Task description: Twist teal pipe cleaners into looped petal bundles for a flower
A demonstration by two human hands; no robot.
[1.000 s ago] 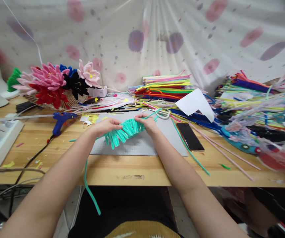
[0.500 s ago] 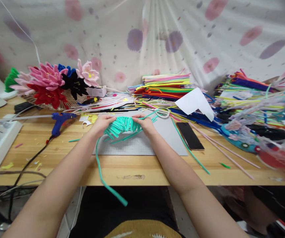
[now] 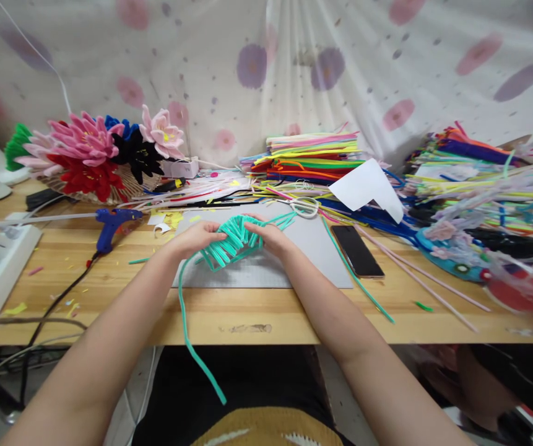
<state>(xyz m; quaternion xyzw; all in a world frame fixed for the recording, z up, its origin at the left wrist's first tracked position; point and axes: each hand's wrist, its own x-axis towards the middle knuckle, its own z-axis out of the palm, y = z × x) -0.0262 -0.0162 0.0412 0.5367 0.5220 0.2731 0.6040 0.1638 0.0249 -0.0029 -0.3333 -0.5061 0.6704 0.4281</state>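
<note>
The hands, left (image 3: 200, 237) and right (image 3: 270, 235), have been drawn closer together, and the teal pipe-cleaner bundle (image 3: 231, 243) has been bunched tighter between them. Its loose tail (image 3: 190, 337) has been swung, now dangling below the desk (image 3: 257, 316) edge.

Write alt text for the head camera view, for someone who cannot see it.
Two bare hands, left hand and right hand, grip a bundle of looped teal pipe cleaners over a grey mat on a wooden table. Pipe-cleaner flowers, a blue glue gun, a phone and stacked coloured stems surround them.
</note>
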